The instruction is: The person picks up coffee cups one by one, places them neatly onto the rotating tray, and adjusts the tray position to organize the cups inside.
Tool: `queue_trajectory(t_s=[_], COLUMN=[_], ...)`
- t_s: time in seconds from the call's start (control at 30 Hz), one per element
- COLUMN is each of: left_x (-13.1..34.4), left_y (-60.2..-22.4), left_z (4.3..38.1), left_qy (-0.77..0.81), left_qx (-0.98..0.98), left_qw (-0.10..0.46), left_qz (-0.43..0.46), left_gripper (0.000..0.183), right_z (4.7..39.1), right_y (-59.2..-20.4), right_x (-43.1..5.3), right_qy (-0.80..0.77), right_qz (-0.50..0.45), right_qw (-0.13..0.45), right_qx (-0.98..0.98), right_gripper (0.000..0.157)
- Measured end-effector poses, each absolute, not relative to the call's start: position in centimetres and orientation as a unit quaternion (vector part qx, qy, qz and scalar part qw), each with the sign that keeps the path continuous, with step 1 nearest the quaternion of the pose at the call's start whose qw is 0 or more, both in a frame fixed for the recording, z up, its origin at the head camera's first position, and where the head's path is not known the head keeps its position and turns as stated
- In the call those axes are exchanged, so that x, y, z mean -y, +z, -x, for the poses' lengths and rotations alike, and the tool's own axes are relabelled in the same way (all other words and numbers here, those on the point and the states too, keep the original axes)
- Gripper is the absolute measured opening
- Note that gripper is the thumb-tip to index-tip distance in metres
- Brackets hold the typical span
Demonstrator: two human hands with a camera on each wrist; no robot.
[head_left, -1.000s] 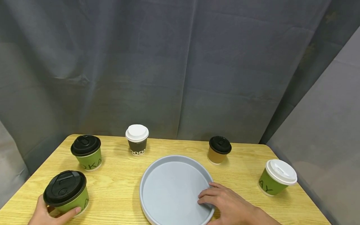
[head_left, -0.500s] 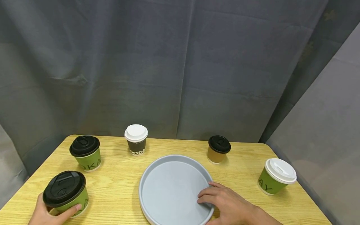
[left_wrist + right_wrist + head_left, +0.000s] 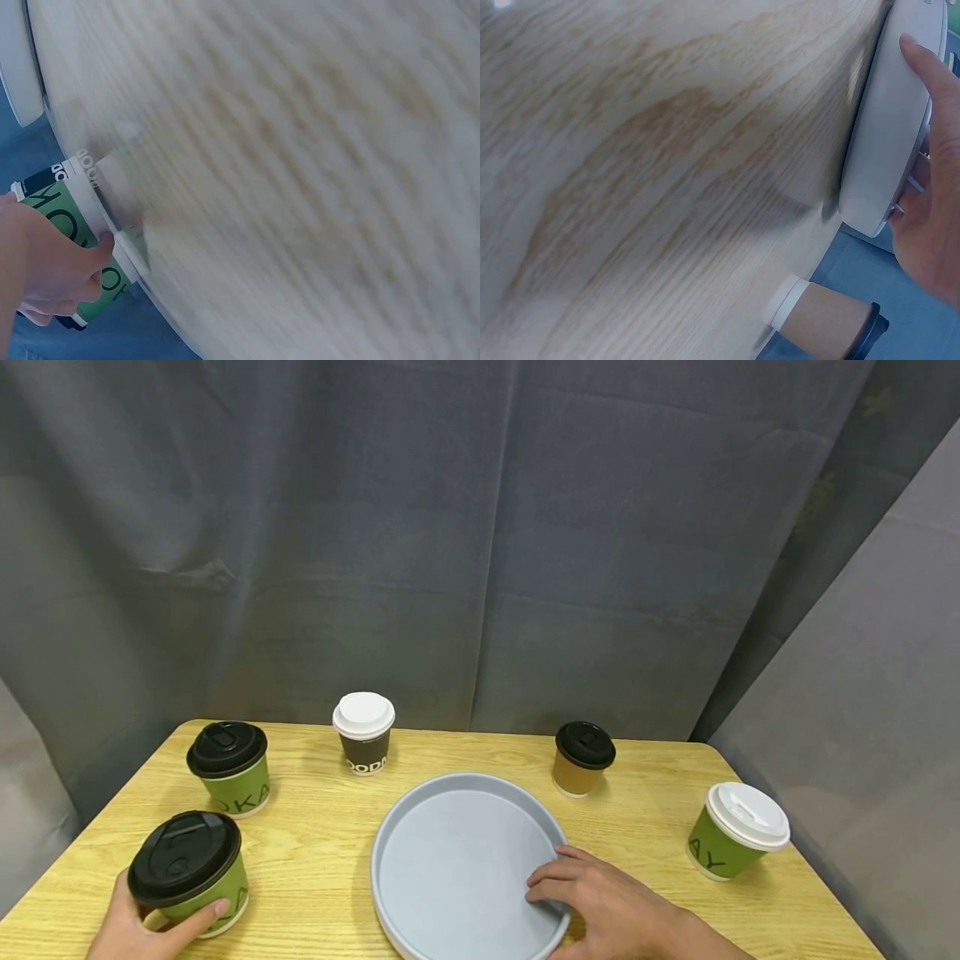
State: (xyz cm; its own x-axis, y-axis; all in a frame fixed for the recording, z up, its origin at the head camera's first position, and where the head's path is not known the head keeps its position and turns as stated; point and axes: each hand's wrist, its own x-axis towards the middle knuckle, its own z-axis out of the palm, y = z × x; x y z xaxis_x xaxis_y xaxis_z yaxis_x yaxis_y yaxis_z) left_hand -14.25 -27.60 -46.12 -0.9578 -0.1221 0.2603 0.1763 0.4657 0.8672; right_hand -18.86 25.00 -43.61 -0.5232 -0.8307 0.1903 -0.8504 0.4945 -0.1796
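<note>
My left hand grips a green paper coffee cup with a black lid, at the near left of the table. Its thumb lies along the cup's near side, and the other fingers are mostly hidden behind it. At the centre is a round, shallow grey tray. On the tray's right rim, my right hand has its fingers over the edge. The right wrist view shows that thumb against the outer wall of the tray, so the rim is pinched between thumb and fingers.
Behind the held cup stands another green cup with a black lid. A dark cup with a white lid and a brown cup with a black lid stand at the back. At right is a green cup with a white lid. Grey curtain hangs behind.
Over the last half second my left hand and the green cup have shifted slightly to the right. The right hand and tray have stayed in place.
</note>
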Motion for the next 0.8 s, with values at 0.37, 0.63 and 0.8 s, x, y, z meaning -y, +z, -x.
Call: queue_trajectory(t_s=[0.37,0.63,0.8], left_x=[25.7,24.3,22.9], left_y=[-45.4,-45.1,-44.0], left_z=[14.1,13.6,13.6], left_qy=[-0.54,-0.523,-0.543], left_qx=[0.834,0.849,0.837], left_qw=[0.113,0.031,-0.007], left_qz=[0.026,-0.062,-0.066], left_gripper=[0.067,0.097,0.105], right_z=[18.9,19.0,18.8], right_y=[-43.7,-43.7,-43.5], right_x=[-25.0,-25.0,-24.9], right_qy=[0.131,0.135,0.129], right_qz=[-0.481,-0.468,-0.46], right_qw=[0.026,0.014,0.016], right_qx=[0.867,0.873,0.878], right_gripper=[0.049,0.051,0.054])
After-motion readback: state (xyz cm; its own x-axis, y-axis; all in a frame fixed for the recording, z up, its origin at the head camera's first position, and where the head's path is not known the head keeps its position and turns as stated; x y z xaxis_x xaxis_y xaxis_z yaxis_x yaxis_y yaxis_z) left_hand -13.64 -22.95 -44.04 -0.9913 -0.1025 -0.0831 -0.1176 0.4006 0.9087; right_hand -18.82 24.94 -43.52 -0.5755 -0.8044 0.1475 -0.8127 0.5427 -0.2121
